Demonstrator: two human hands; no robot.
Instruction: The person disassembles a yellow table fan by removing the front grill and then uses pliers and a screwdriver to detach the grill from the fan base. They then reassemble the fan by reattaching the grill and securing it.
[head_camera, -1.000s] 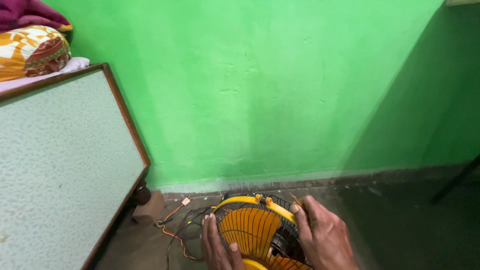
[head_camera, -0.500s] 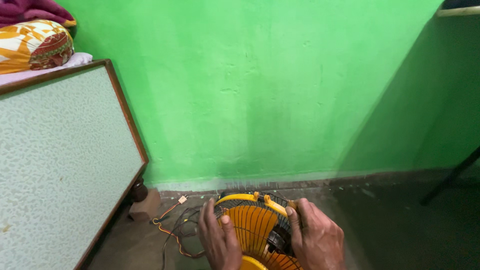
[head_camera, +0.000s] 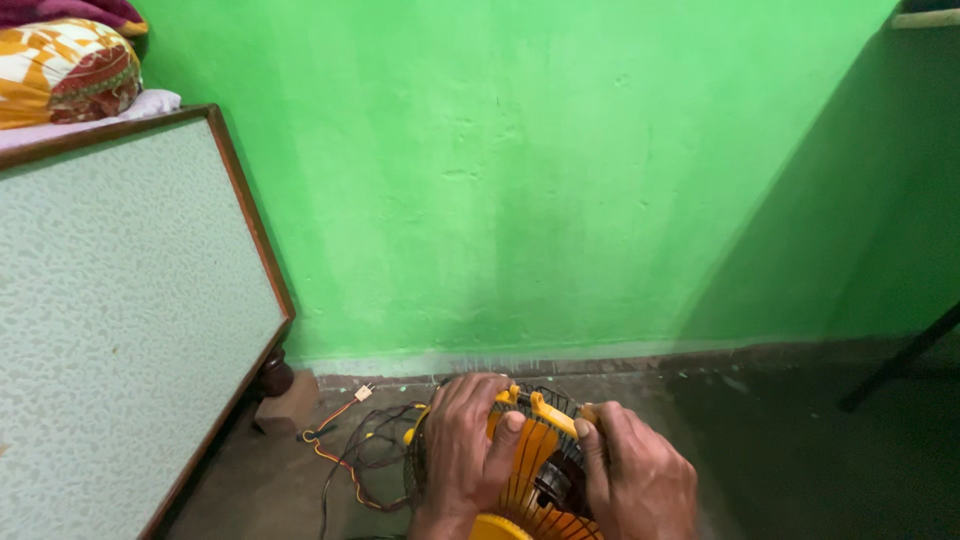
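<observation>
Where the floor meets the green wall (head_camera: 560, 200) sits a yellow fan (head_camera: 530, 460), wire cage on. Left hand (head_camera: 465, 440) and right hand (head_camera: 635, 480) clamp its top rim, fingers curled, thumbs inward. Loose wires (head_camera: 350, 455) left of fan: snag risk if fan shifts. Bed panel (head_camera: 110, 310) further left.

small yellow wire-caged fan (head_camera: 535, 470) on floor

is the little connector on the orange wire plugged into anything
Unplugged. The connector lies loose on the floor, joined to nothing, left of the fan.
</observation>
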